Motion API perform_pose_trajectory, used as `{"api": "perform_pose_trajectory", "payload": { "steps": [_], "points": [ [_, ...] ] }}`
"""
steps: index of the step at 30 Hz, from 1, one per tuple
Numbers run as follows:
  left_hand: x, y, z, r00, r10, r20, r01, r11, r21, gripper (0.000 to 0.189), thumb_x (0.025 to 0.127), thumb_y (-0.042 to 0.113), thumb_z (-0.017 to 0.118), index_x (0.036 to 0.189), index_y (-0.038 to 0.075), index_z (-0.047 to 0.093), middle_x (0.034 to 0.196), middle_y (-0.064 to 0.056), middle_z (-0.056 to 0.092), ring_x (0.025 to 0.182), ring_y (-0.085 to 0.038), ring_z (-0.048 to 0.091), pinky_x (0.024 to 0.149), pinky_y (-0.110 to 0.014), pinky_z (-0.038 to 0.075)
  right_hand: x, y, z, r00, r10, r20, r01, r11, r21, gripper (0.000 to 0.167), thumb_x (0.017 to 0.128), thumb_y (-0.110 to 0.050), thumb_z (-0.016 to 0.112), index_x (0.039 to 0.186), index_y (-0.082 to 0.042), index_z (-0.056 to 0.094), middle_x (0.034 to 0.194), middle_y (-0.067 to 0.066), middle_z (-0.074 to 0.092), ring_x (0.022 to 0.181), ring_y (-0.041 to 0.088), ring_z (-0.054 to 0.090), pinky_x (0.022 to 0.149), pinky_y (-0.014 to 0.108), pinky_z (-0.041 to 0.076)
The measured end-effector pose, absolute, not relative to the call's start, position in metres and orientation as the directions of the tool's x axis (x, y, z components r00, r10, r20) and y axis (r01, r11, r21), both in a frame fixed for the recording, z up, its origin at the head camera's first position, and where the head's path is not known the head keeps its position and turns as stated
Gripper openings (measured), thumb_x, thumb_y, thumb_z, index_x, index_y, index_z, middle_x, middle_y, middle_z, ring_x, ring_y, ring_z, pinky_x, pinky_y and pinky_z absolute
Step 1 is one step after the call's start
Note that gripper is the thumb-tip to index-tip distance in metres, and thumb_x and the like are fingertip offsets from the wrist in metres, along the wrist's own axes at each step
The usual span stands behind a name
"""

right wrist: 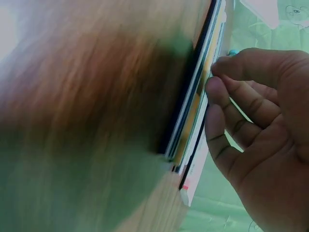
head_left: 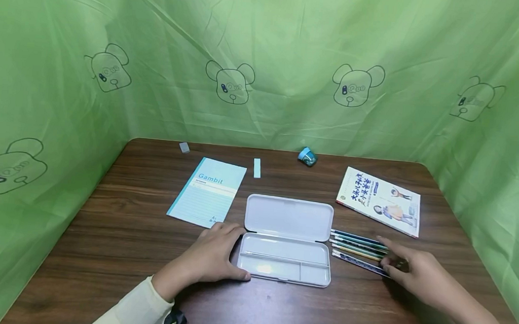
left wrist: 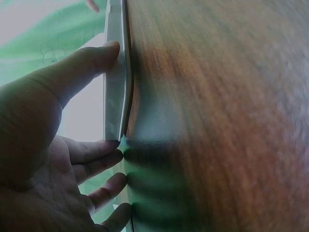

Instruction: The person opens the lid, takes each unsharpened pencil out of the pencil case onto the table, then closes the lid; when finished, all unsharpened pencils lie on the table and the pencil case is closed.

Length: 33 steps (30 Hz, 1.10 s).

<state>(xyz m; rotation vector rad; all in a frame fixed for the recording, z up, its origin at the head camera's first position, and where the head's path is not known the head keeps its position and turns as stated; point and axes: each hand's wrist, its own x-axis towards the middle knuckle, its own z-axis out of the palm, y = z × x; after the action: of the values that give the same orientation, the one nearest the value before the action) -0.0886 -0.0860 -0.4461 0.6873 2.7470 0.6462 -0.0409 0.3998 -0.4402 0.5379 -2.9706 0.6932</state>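
Observation:
A white pencil case [head_left: 288, 217] lies open on the table, its lid folded back and its compartments facing up. My left hand [head_left: 215, 254] holds its left end, with the thumb on the front edge; in the left wrist view the index fingertip touches the case's corner. Several pencils [head_left: 357, 245] lie side by side against the case's right side. Over their right ends is my right hand [head_left: 416, 268], index finger and thumb apart across the bundle. The right wrist view shows the fingertips touching or nearly touching the pencils [right wrist: 193, 92]; a firm grip cannot be made out.
A light blue notebook [head_left: 209, 191] lies behind my left hand. Along the back are a small eraser [head_left: 184, 147], a pale blue strip [head_left: 257, 168] and a blue pencil sharpener [head_left: 307, 156]. A picture book [head_left: 381, 201] lies at the back right. Green curtains [head_left: 281, 118] surround the wooden table [head_left: 112, 237].

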Motion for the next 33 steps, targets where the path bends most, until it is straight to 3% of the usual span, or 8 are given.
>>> {"api": "perform_pose_trajectory", "payload": {
  "steps": [4,14,23,33],
  "points": [
    [-0.089,-0.087,-0.445,-0.865,0.488,-0.118,0.382,0.793,0.475,0.094,0.075,0.057,0.098,0.15,0.012,0.064,0.156,-0.007,0.065,0.143,-0.038,0.056,0.117,-0.066,0.045,-0.048,0.384,-0.437,-0.917,-0.344,0.2,-0.398,0.808,-0.434,0.063,0.089,-0.002,0.09,0.148,-0.003,0.07,0.093,-0.02,0.078,0.086,-0.011,0.064,0.071,0.027,0.06],
    [-0.091,-0.086,-0.448,-0.864,0.49,-0.111,0.384,0.786,0.484,0.094,0.075,0.057,0.099,0.15,0.013,0.064,0.156,-0.007,0.065,0.143,-0.037,0.056,0.118,-0.066,0.046,-0.062,0.312,-0.424,-0.891,-0.415,0.185,-0.442,0.698,-0.562,0.06,0.095,-0.003,0.085,0.152,-0.006,0.067,0.104,-0.012,0.084,0.093,-0.003,0.07,0.079,0.03,0.062],
    [-0.09,-0.085,-0.447,-0.865,0.488,-0.118,0.379,0.787,0.486,0.094,0.076,0.057,0.099,0.151,0.012,0.064,0.157,-0.007,0.064,0.144,-0.037,0.056,0.118,-0.065,0.045,-0.076,0.266,-0.422,-0.843,-0.538,0.007,-0.406,0.627,-0.665,0.059,0.103,-0.009,0.079,0.159,-0.005,0.061,0.114,-0.004,0.084,0.098,0.001,0.07,0.079,0.029,0.06],
    [-0.089,-0.086,-0.446,-0.866,0.486,-0.118,0.377,0.789,0.486,0.093,0.076,0.057,0.099,0.15,0.013,0.064,0.157,-0.006,0.064,0.142,-0.035,0.056,0.118,-0.064,0.045,-0.079,0.253,-0.421,-0.803,-0.575,-0.156,-0.354,0.671,-0.651,0.062,0.101,-0.012,0.08,0.159,-0.003,0.059,0.123,0.0,0.084,0.117,0.02,0.08,0.1,0.042,0.065]
  ]
}}
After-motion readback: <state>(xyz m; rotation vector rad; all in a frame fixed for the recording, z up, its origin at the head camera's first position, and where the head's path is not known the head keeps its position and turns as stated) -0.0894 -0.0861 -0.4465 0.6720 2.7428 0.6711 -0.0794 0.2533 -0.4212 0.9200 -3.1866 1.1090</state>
